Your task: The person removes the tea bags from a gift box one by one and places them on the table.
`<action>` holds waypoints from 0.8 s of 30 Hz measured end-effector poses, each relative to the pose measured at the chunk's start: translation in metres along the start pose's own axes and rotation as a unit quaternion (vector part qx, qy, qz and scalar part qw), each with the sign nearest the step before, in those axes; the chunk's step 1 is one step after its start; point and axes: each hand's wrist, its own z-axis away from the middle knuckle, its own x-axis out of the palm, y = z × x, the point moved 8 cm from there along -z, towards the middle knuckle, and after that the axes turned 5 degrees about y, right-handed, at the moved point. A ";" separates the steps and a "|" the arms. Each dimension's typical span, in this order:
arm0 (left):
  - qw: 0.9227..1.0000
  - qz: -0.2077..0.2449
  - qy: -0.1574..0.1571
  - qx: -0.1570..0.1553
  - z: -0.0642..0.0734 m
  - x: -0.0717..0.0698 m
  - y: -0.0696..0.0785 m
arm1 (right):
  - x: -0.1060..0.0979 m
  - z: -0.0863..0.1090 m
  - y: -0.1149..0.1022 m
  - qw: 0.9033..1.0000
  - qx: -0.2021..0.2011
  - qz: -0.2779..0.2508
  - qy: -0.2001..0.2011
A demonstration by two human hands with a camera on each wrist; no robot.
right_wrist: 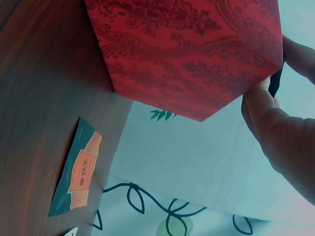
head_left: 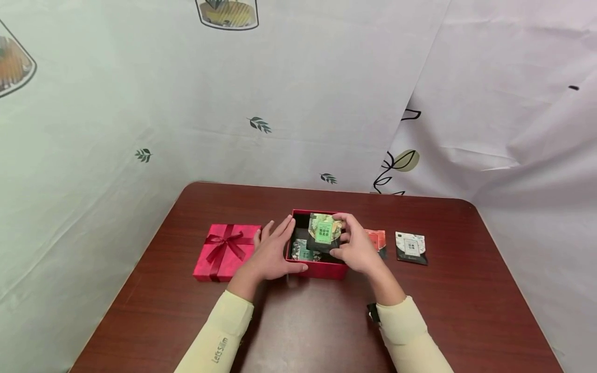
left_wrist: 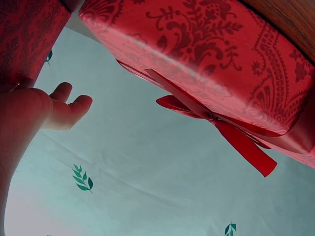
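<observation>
In the head view my right hand (head_left: 359, 247) pinches a square tea sachet (head_left: 324, 232) with a green label and black lower part, over the red gift box (head_left: 322, 270). Fingers are at its right edge, the thumb near its lower corner. Inside the box lies another sachet (head_left: 303, 250) with a teal label. My left hand (head_left: 272, 254) rests against the box's left side, fingers spread and fairly straight, its thumb along the front rim. In the right wrist view, the box wall (right_wrist: 197, 54) hides most of the held sachet.
Left of the box lies its red lid (head_left: 210, 261) with a ribbon bow (head_left: 227, 244). To the right are an orange sachet (head_left: 377, 239), partly behind my right hand, and a white-and-black sachet (head_left: 411, 248). A patterned white curtain (head_left: 303, 103) hangs behind the brown table (head_left: 448, 311).
</observation>
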 end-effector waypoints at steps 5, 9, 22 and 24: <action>1.000 0.003 0.002 -0.002 0.000 -0.001 0.000 | -0.007 0.001 0.003 1.000 0.005 -0.008 0.004; 1.000 -0.004 0.000 -0.002 0.000 -0.001 0.001 | -0.012 0.003 0.004 1.000 0.001 -0.023 0.007; 1.000 0.001 -0.001 -0.003 0.001 -0.001 0.001 | -0.035 0.006 0.014 1.000 0.008 -0.014 0.024; 1.000 0.002 -0.001 -0.005 0.001 -0.001 0.001 | -0.038 0.006 0.016 1.000 0.008 -0.010 0.027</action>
